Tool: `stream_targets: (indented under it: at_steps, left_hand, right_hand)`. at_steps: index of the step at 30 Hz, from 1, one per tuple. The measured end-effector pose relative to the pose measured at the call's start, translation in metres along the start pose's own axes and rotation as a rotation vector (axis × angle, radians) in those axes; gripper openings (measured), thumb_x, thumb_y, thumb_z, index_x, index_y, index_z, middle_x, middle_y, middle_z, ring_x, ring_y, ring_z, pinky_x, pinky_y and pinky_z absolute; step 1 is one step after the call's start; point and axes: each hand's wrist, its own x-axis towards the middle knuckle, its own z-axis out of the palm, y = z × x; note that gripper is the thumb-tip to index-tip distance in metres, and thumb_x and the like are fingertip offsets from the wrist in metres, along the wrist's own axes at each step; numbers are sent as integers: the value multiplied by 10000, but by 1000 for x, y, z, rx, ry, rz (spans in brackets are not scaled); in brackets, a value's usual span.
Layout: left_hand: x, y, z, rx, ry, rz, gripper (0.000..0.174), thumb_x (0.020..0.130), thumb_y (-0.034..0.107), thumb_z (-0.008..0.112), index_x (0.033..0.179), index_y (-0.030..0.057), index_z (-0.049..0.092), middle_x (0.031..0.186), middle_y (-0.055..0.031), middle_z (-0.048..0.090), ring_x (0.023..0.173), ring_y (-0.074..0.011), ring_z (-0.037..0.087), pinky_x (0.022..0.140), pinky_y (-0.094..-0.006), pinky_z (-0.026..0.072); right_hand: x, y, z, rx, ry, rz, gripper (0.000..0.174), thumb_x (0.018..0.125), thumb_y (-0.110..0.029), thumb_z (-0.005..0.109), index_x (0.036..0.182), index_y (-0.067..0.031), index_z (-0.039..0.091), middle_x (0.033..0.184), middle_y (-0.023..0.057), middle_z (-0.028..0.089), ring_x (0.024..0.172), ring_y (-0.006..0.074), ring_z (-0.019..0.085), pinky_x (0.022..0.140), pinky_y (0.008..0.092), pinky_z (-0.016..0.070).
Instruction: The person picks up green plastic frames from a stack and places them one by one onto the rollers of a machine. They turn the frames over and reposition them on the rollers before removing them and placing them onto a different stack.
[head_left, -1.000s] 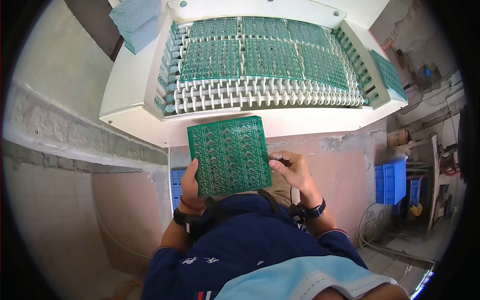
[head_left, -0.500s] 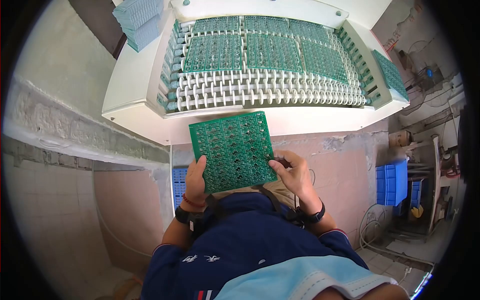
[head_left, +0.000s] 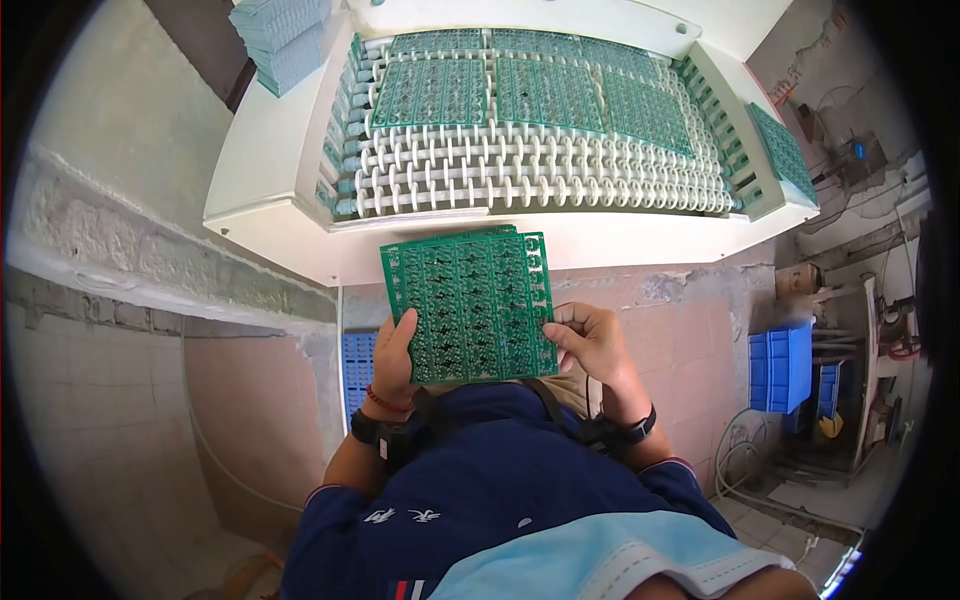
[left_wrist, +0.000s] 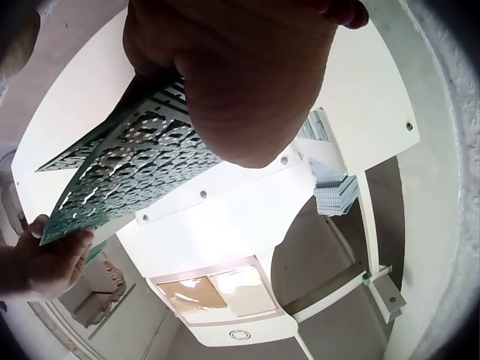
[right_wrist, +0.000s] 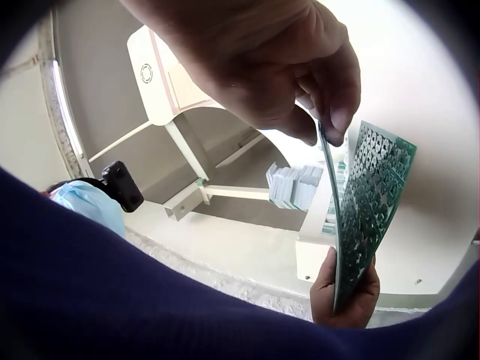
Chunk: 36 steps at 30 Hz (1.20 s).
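Observation:
Before my body, in the head view, I hold green circuit boards (head_left: 470, 310) by their two sides. The left hand (head_left: 394, 350) grips their left edge, thumb on the front face. On the other side, the right hand (head_left: 592, 340) pinches the right edge of the front board between thumb and fingertips. Seen from the right wrist, that pinched board (right_wrist: 334, 202) stands at an angle to another board (right_wrist: 386, 161), with a gap between them at the top. Both boards come together at the left hand (right_wrist: 349, 300) below.
A white machine with a roller conveyor (head_left: 540, 192) stands in front, carrying several green boards (head_left: 548, 92). A stack of boards (head_left: 283, 45) sits on its left ledge, and a board (head_left: 783, 150) leans at the right side. Blue bins (head_left: 782, 368) stand at right.
The right hand now pinches the front board's edge, and that board has shifted right, baring a second board's top edge behind it. The boards on the conveyor have moved farther away.

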Motion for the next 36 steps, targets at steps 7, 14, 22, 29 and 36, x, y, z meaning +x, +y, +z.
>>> stream_targets:
  at_steps: [7, 14, 22, 29, 36]
  left_hand:
    - [-1, 2, -1, -19, 34, -32, 369, 964, 208, 336, 1169, -62, 481, 1087, -145, 585, 928, -208, 595, 804, -316, 488]
    - [0, 2, -3, -16, -9, -33, 400, 972, 236, 304, 1177, -64, 470, 1092, -160, 578, 944, -224, 591, 815, -343, 489]
    - [3, -3, -7, -204, -4, -128, 464, 985, 325, 257, 1249, -21, 417, 1163, -172, 540, 1000, -266, 570, 864, -386, 481]
    - [3, 3, -5, -352, -104, -138, 444, 983, 284, 262, 1248, -37, 418, 1161, -171, 548, 1021, -269, 569, 883, -386, 474]
    - [8, -5, -17, -249, -5, -148, 419, 972, 255, 301, 1200, -56, 465, 1123, -158, 571, 982, -221, 586, 849, -327, 480]
  right_hand:
    - [0, -5, -7, 254, -20, -133, 155, 883, -101, 580, 932, 46, 579, 684, 50, 617, 523, 78, 568, 451, 184, 463]
    - [29, -15, -22, 456, 45, -313, 147, 874, -111, 592, 915, 30, 580, 704, 61, 623, 503, 85, 566, 424, 191, 461]
    - [108, -44, 10, 509, 31, -312, 141, 863, -118, 610, 871, 21, 586, 687, 18, 593, 518, 56, 536, 421, 175, 434]
    - [142, -61, 22, 463, -40, -264, 134, 863, -114, 607, 865, 19, 589, 650, 13, 569, 495, 59, 530, 418, 176, 456]
    - [158, -63, 19, -267, 276, -213, 188, 836, -140, 627, 852, 47, 630, 589, 42, 594, 464, 82, 542, 402, 226, 419]
